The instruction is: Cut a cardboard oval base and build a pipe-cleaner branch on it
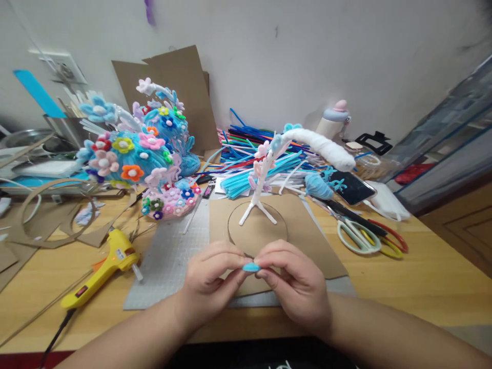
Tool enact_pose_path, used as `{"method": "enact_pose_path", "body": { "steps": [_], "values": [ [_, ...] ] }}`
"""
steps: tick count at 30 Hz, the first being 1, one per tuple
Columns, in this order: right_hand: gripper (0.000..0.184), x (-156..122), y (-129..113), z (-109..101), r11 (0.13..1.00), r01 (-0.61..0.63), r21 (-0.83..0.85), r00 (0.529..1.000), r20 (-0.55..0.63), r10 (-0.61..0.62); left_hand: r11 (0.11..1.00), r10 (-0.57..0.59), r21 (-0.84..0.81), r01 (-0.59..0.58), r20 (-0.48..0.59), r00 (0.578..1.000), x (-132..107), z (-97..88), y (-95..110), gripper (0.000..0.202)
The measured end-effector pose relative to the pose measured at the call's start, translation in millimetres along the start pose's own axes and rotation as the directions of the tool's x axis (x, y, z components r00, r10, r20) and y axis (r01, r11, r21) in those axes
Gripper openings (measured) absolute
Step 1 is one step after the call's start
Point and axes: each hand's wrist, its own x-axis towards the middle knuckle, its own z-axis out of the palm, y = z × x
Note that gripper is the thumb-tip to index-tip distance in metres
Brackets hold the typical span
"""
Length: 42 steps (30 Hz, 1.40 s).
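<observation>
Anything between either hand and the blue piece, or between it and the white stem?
Nothing visible. The left hand and right hand pinch the blue piece directly; beyond it, only flat cardboard with a drawn circle shows before the white stem.

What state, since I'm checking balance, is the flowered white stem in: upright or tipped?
Upright: the white stem rises from splayed feet on the cardboard, its thick upper end arching right.
</observation>
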Motion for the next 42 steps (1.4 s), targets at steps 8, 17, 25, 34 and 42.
{"method": "enact_pose_path", "body": {
  "steps": [8, 17, 25, 34, 42],
  "values": [
    [0.025, 1.9, -2.0, 0.8, 0.995, 0.034, -0.09, 0.999, 0.007, -0.034, 0.987, 0.083, 0.141, -0.082, -0.003, 0.997, -2.2, 0.6, -0.7, 0.017],
    [0.023, 6.9, 0.2, -4.6, 0.978, 0.06, -0.198, 0.994, 0.097, -0.042, 0.959, 0.117, 0.258, -0.12, 0.029, 0.993, -6.5, 1.9, -8.2, 0.018],
    [0.011, 24.6, -0.1, -19.2, 0.986, 0.004, -0.165, 0.949, 0.312, 0.049, 0.93, 0.149, 0.321, -0.176, 0.107, 0.983, -3.6, -1.2, -12.7, 0.016],
    [0.015, 23.2, 1.6, -24.0, 0.941, 0.126, -0.313, 0.923, 0.384, 0.004, 0.84, 0.18, 0.466, -0.278, 0.244, 0.953, -3.6, -4.2, -16.2, 0.013],
    [0.018, 15.4, 3.0, -18.5, 0.859, 0.219, -0.462, 0.923, 0.384, -0.029, 0.77, 0.179, 0.544, -0.332, 0.314, 0.932, -1.5, -5.7, -13.6, 0.018]
  ]
}}
